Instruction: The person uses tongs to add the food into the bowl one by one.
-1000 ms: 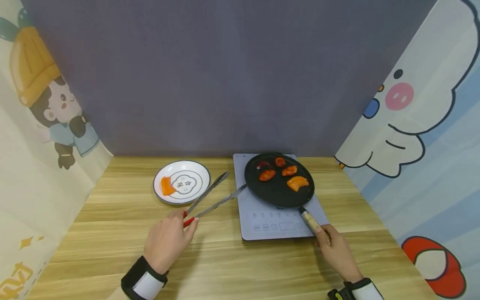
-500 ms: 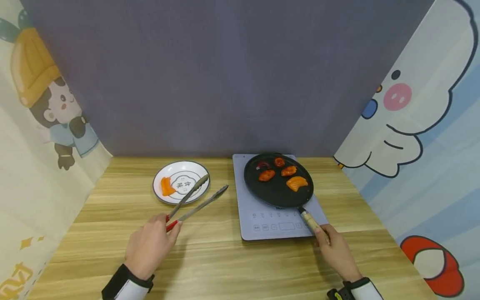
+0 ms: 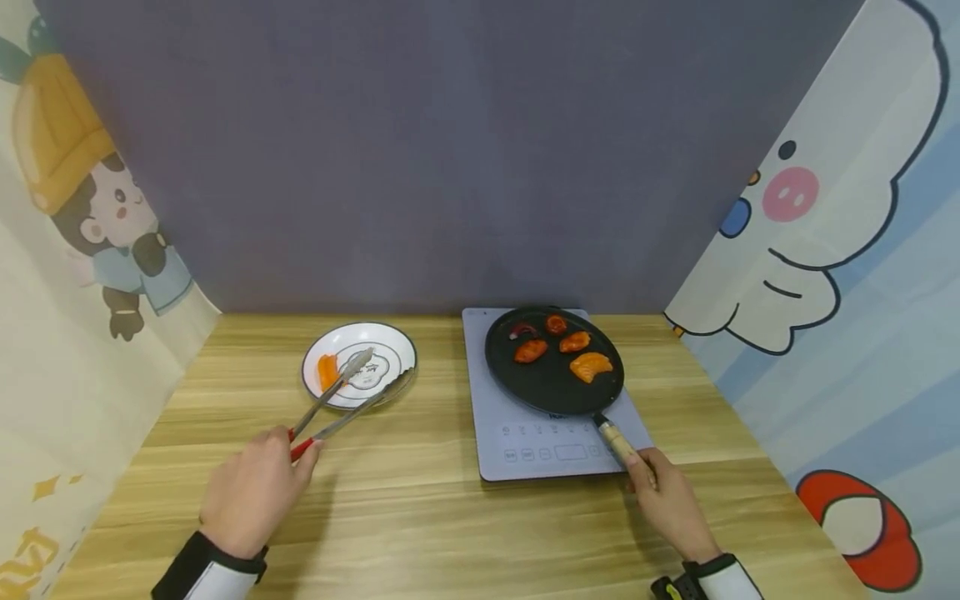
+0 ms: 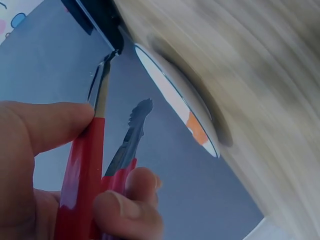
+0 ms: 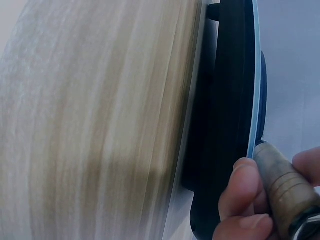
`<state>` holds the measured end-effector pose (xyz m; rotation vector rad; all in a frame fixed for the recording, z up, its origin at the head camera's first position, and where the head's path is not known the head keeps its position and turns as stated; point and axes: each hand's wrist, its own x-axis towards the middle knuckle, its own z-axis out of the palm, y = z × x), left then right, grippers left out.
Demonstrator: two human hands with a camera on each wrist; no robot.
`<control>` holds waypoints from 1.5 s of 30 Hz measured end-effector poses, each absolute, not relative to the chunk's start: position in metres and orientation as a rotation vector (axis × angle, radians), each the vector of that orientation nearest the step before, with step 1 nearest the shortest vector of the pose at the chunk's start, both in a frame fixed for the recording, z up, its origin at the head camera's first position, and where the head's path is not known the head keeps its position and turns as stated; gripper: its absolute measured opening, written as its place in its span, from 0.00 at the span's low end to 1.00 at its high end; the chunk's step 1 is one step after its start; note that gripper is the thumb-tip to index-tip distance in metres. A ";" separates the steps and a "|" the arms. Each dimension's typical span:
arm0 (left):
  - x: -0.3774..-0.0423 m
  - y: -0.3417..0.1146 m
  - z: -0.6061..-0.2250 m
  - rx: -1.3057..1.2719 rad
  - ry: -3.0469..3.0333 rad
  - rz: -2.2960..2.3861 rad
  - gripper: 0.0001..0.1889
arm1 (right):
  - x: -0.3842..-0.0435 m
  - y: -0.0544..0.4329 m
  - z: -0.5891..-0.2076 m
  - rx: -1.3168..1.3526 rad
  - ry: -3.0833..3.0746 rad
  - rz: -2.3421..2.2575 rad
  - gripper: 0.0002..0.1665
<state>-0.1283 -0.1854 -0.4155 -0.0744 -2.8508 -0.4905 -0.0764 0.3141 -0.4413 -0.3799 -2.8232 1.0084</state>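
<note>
My left hand (image 3: 253, 492) grips red-handled metal tongs (image 4: 82, 170) with their arms spread apart. In the head view the tong tips reach over a white plate (image 3: 390, 343), one of them close beside an orange piece of food (image 3: 327, 372) at the plate's left. Nothing sits between the tips. My right hand (image 3: 670, 500) holds the wooden handle (image 5: 287, 185) of a flat black pan (image 3: 525, 385). In the pan lie a larger orange piece (image 3: 591, 367) and several smaller reddish pieces (image 3: 531, 351).
Under the pan is a light grey induction cooker (image 3: 491, 442) with touch controls along its front. Both it and the plate stand on a wood-grain table (image 3: 420, 517). A dark grey panel (image 3: 450, 167) rises behind, with cartoon-printed curtains on both sides.
My left hand has carried the spread tongs leftward, from between the plate and the pan to over the plate. The right hand stays on the pan handle.
</note>
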 end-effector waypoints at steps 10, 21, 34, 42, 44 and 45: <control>-0.128 -0.201 -0.414 -0.070 -2.836 -0.433 0.23 | -0.078 0.314 -0.443 -0.381 -2.830 1.002 0.20; -0.132 -0.211 -0.415 -0.045 -2.794 -0.423 0.25 | -0.076 0.316 -0.441 -0.408 -2.844 1.025 0.21; -0.133 -0.222 -0.409 0.076 -2.852 -0.447 0.27 | -0.076 0.314 -0.441 -0.411 -2.839 1.023 0.21; -0.134 -0.228 -0.412 0.111 -2.919 -0.482 0.26 | -0.076 0.314 -0.442 -0.391 -2.830 1.016 0.20; -0.135 -0.229 -0.412 0.113 -2.941 -0.488 0.26 | -0.076 0.314 -0.441 -0.389 -2.829 1.022 0.20; -0.135 -0.229 -0.413 0.114 -2.951 -0.489 0.26 | -0.076 0.314 -0.441 -0.389 -2.830 1.024 0.20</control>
